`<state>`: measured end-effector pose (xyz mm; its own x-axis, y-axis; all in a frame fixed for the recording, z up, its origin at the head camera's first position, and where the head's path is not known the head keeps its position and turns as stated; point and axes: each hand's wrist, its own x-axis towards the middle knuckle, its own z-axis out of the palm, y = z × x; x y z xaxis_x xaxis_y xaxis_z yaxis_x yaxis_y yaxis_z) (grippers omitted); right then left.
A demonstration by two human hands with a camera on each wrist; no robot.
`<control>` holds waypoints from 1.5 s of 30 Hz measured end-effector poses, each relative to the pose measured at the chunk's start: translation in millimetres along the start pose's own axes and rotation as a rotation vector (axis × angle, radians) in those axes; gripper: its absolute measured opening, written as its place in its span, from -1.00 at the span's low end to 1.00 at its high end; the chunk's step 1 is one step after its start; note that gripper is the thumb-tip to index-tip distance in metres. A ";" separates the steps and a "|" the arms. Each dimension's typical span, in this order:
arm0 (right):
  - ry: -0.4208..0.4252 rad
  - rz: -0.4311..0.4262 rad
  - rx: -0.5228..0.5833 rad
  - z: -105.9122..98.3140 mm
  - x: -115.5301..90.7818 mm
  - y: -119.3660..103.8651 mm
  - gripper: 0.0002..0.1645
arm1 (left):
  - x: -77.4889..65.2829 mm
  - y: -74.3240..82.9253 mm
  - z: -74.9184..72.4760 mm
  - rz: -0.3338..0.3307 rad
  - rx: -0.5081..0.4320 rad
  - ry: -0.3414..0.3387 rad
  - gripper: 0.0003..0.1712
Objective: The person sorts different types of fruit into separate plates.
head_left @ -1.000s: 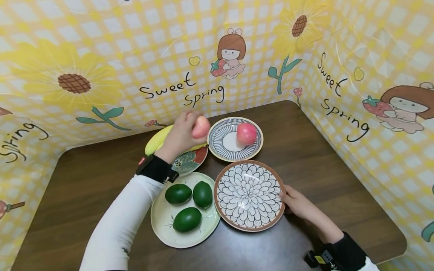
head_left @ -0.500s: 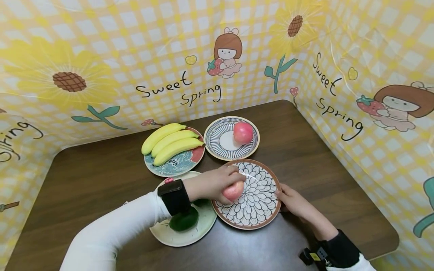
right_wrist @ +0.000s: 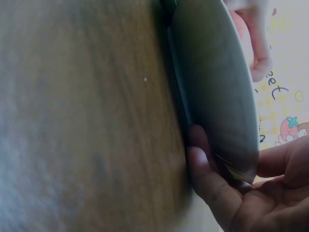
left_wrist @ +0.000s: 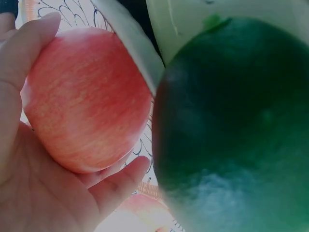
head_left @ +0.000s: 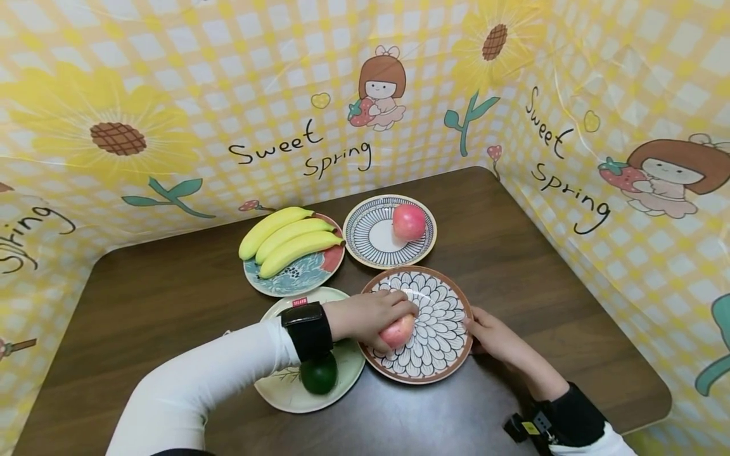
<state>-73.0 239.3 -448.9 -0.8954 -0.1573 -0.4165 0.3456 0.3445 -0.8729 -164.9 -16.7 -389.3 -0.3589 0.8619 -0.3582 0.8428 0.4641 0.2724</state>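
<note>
With curled fingers my left hand (head_left: 371,313) grips a pinkish-red apple (head_left: 397,332) at the left part of a brown-rimmed, petal-patterned plate (head_left: 436,339). In the left wrist view, thumb and fingers stand round the apple (left_wrist: 87,96). My right hand (head_left: 493,335) pinches that plate's right rim, the thumb on top; in the right wrist view its fingers curl beneath the plate (right_wrist: 217,92). A dark green oval fruit (head_left: 319,375) sits on a pale green plate (head_left: 276,392) under my left wrist, which hides the other fruit there.
Behind, several yellow bananas (head_left: 299,244) lie on a blue-and-red floral plate (head_left: 285,285). A striped plate (head_left: 365,240) beside it carries another red apple (head_left: 409,221). The wooden table (head_left: 570,316) is walled at the back and sides by yellow checked cloth (head_left: 228,76).
My left hand has carried the apple from above the bananas, right and toward me, to the petal-patterned plate. One green fruit has shifted slightly under my left wrist. My right hand keeps its grip.
</note>
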 end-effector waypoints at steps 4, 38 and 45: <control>-0.005 -0.007 -0.001 -3.8 1.5 -0.2 -0.39 | 5.5 1.1 -3.9 -0.019 -0.001 -0.024 -0.07; -0.051 -0.025 0.084 3.4 -1.6 9.0 -0.36 | 97.1 -117.3 -66.4 -0.279 -0.461 0.368 0.21; -0.071 -0.066 0.090 -0.5 -1.5 7.9 -0.35 | 110.8 -116.9 -66.9 -0.263 -0.461 0.366 0.11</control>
<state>-69.1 242.7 -455.0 -0.8959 -0.2436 -0.3715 0.3131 0.2470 -0.9171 -329.9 38.1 -401.0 -0.7121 0.6837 -0.1597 0.4788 0.6392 0.6017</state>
